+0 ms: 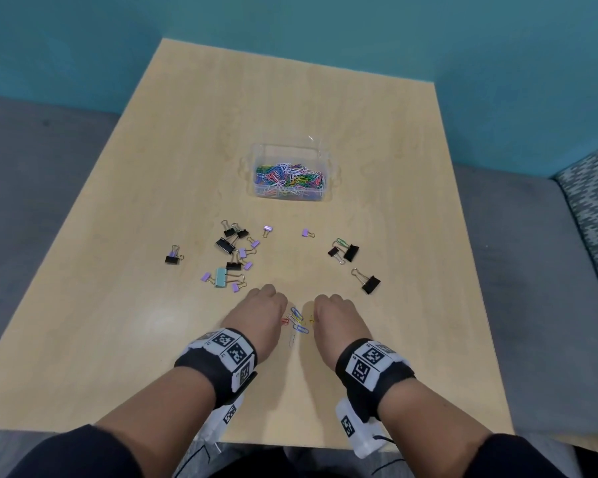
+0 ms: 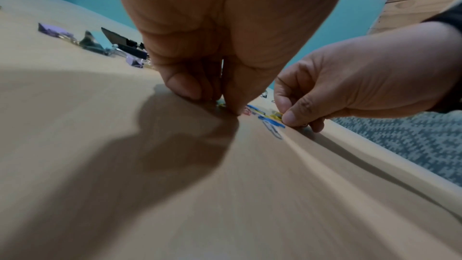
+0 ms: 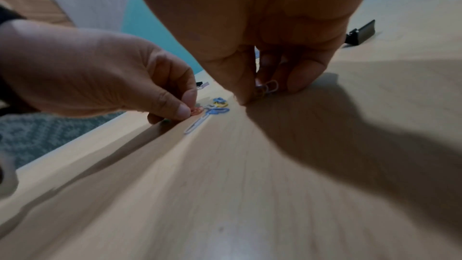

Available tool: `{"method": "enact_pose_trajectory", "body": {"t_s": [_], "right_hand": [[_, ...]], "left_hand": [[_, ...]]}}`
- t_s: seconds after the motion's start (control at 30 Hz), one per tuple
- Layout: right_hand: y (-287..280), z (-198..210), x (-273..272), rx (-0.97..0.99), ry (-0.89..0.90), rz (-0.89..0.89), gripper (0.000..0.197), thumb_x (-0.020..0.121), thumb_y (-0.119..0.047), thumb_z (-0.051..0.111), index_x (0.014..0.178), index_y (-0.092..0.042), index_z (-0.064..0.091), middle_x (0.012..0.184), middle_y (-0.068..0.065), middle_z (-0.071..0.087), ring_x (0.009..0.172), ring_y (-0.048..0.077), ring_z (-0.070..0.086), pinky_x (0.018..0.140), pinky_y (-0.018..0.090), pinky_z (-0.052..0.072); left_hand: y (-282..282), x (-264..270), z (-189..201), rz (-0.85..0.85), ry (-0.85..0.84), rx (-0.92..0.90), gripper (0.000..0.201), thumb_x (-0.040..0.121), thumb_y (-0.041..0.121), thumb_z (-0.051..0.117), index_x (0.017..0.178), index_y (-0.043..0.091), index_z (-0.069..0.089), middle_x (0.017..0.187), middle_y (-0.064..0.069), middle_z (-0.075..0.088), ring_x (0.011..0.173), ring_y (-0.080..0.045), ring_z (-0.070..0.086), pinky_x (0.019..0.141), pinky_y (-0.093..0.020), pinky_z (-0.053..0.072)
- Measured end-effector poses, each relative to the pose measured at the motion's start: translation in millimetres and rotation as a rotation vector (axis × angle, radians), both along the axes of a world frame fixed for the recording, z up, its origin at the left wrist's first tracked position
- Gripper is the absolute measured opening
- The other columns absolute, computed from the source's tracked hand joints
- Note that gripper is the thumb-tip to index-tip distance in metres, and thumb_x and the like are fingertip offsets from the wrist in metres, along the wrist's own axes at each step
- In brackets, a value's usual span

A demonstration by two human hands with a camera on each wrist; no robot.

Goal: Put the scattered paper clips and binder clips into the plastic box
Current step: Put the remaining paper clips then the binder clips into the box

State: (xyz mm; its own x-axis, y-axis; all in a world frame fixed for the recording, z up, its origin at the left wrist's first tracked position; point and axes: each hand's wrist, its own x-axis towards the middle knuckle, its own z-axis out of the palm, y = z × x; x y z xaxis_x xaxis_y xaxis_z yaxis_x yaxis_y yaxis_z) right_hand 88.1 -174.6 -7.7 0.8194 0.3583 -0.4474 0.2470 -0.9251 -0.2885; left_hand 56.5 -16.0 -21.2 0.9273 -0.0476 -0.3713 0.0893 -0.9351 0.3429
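Far out at your 10 o'clock a lone black binder clip (image 1: 172, 258) lies on the table (image 1: 377, 139). Nearer, at 11 o'clock, sits a cluster of binder clips (image 1: 233, 255), black, purple and one pale teal. Your left hand (image 1: 258, 315) has its fingers curled down on the table, thumb and forefinger pinching a red paper clip (image 3: 196, 110). Between your hands lies a small pile of paper clips (image 1: 297, 322). Straight ahead at 12 o'clock stands the plastic box (image 1: 290, 174), already holding many coloured paper clips. Your right hand (image 1: 337, 317) is curled too, its fingertips gripping a few pale paper clips (image 3: 268, 87). At 1 o'clock lie three more black binder clips (image 1: 351, 257).
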Motion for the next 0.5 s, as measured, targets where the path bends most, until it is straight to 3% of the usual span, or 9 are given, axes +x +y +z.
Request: {"method": "enact_pose_trajectory", "body": {"t_s": [0.17,0.33,0.43,0.5], "right_hand": [[3,5,1,0.02,0.02,0.013,0.028,0.075,0.006,0.036,0.087,-0.019,0.036,0.089,0.004,0.044,0.082,0.023,0.037,0.065,0.033,0.03],[8,5,3,0.008,0.041,0.003,0.026,0.075,0.005,0.039,0.088,-0.018,0.038,0.096,0.01,0.053,0.086,0.026,0.041,0.067,0.035,0.036],[9,3,3,0.004,0.034,0.011,0.022,0.077,0.001,0.044,0.088,-0.018,0.041,0.097,0.01,0.054,0.088,0.027,0.044,0.068,0.035,0.037],[5,3,5,0.051,0.045,-0.034,0.022,0.075,-0.001,0.047,0.09,-0.017,0.047,0.094,0.007,0.056,0.084,0.026,0.046,0.065,0.033,0.035]], "left_hand": [[-8,2,10,-0.044,0.043,0.032,0.018,0.079,0.002,0.046,0.076,0.016,0.035,0.085,-0.001,0.036,0.076,-0.019,0.036,0.063,-0.031,0.03],[-13,1,14,-0.01,0.065,0.006,0.027,0.077,0.003,0.046,0.067,0.02,0.028,0.072,0.0,0.037,0.068,-0.025,0.043,0.058,-0.032,0.035],[-11,-2,16,0.087,0.033,-0.112,0.016,0.077,0.005,0.047,0.076,0.019,0.039,0.073,0.0,0.048,0.07,-0.027,0.05,0.058,-0.033,0.041],[-5,-7,16,0.239,-0.003,-0.273,0.013,0.082,0.01,0.051,0.089,0.021,0.053,0.079,0.001,0.057,0.073,-0.019,0.055,0.064,-0.03,0.044]]}}
